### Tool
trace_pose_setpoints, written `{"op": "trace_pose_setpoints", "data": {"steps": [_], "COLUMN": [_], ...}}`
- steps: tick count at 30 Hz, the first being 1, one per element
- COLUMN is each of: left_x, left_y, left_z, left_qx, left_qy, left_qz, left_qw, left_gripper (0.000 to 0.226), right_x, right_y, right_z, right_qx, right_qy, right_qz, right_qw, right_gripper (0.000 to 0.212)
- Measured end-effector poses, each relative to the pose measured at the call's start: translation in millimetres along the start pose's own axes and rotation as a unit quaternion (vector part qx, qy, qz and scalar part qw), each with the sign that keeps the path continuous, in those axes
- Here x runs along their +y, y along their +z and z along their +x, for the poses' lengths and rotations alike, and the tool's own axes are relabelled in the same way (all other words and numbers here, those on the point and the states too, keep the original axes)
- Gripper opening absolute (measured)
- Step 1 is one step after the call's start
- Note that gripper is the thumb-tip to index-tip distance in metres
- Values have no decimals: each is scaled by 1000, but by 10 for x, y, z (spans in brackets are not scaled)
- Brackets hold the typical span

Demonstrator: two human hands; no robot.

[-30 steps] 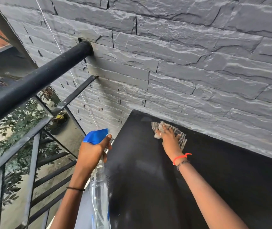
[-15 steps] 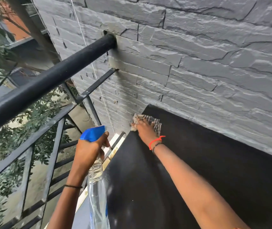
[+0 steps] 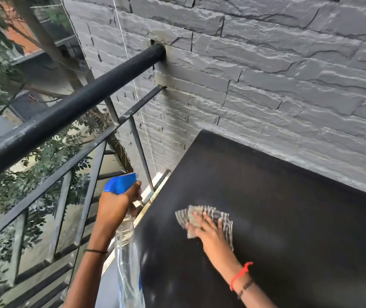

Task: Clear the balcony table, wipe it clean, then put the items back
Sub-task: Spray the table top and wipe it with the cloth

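The flat black table (image 3: 288,218) has a shiny top with pale streaks near its left side. The grey striped cloth (image 3: 218,215) lies flat on it under the right hand (image 3: 208,233). The clear plastic spray bottle with a blue top (image 3: 128,252) is upright just left of the table, gripped by the left hand (image 3: 115,207).

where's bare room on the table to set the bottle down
Bare table runs from the cloth back to the wall, and right of the right hand. Tight only at the left edge, where the left hand holds the bottle by the railing.
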State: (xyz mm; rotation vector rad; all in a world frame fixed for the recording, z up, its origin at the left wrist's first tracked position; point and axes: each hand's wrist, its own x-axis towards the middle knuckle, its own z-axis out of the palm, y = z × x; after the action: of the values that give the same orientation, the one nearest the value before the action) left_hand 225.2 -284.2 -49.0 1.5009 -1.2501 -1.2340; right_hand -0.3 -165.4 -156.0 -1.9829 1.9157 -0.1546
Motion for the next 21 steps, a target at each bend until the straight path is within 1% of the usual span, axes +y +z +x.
{"op": "trace_pose_setpoints", "data": {"steps": [2, 5, 7, 10, 12, 15, 17, 18, 20, 21], "left_x": [-47, -137, -197, -267, -288, -295, -305, -314, -336, -342], "left_y": [-86, -235, -355, -498, -641, -818, -908, -950, -1030, -1052], "left_z": [-150, -362, -515, -653, -790, -978, -1109, -1174, -1300, -1334], "left_qx": [-4, -10, -8, 6, 16, 20, 22, 21, 16, 14], "left_qy": [0, -8, -9, -8, -5, -1, 2, 4, 7, 8], "left_qz": [5, -7, -7, -1, 0, 4, 0, 2, 5, 4], "left_qw": [1000, 1000, 1000, 1000, 1000, 1000, 1000, 1000, 1000, 1000], "left_gripper": [22, 20, 20, 22, 26, 28, 26, 25, 26, 27], "right_x": [-132, -493, -799, -1204, -1445, -1580, -1567, -1561, -1481, -1375], "right_y": [-74, -87, 2, 235, 428, 636, 698, 707, 633, 620], "right_z": [190, 465, 504, 417, 148, -450, -908, -1122, -1409, -1457], "right_qx": [1, -3, -16, -28, -32, -58, -85, -93, -98, -69], "right_qy": [25, 14, -10, -72, -118, -155, -182, -188, -163, -145], "right_qz": [2, 11, 1, -41, -49, -50, -25, -35, -77, -73], "right_qw": [1000, 1000, 1000, 996, 991, 985, 979, 977, 979, 984], "right_gripper": [69, 54, 51, 59, 64, 67, 59, 52, 42, 36]}}
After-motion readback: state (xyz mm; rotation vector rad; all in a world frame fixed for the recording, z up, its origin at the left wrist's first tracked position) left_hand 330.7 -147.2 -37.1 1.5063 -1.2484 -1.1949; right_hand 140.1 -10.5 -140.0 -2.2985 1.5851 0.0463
